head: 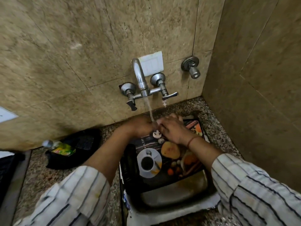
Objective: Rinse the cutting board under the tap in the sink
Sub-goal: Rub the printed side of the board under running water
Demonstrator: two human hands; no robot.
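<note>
Head view is showing the picture-printed dark rectangular cutting board (149, 162) lying in the steel sink (175, 191), its far end under water (150, 111) running from the chrome tap (140, 75). The left hand (141, 126) and right hand (172, 131) are meeting there, fingers curled; their grip cannot be told.

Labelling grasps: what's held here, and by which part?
Right hand lies flat on the far end of the board, fingers spread, no grip. Left hand is curled at its far edge; whether it grips the board cannot be told.
</note>
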